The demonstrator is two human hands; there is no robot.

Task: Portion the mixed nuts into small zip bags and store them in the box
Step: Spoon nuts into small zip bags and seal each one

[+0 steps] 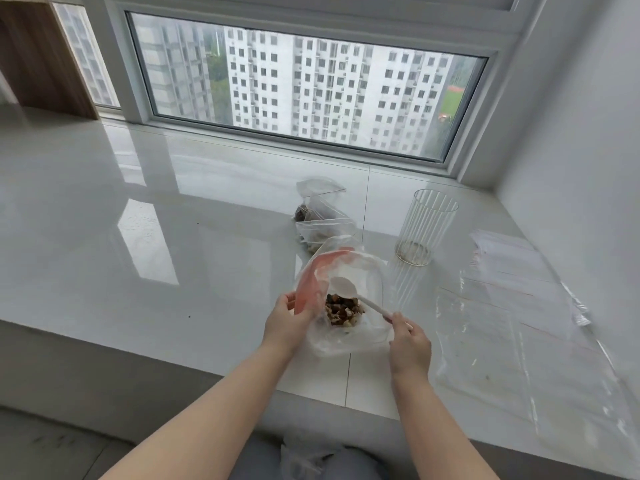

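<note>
**Kid:** What are you doing on that big shiny white window ledge (173, 209)?

**Me:** I'm scooping nuts. My left hand (287, 323) pinches the pink edge of the big clear plastic bag (349, 337) to keep its mouth wide. The brown mixed nuts (343, 310) sit down in the middle of it, right between my hands, near me.

**Kid:** And your other hand?

**Me:** My right hand (410, 344) is curled tight around the handle of the white plastic spoon (349, 289). The spoon bowl is above the nuts and looks empty.

**Kid:** How do you do it well?

**Me:** I think I should dip the spoon low, lift it level, and keep the bag open so nothing spills.

**Kid:** How many things are there?

**Me:** One large clear flat plastic sheet (512, 341) on the right. One stack of empty small zip bags (502, 251) far right. One clear ribbed glass cup (424, 226) just past the big bag. The small filled zip bags (322, 220) lie in a pile behind it. I count about three, but they overlap, so I can't be sure. One spoon. I can't see the box.
</note>
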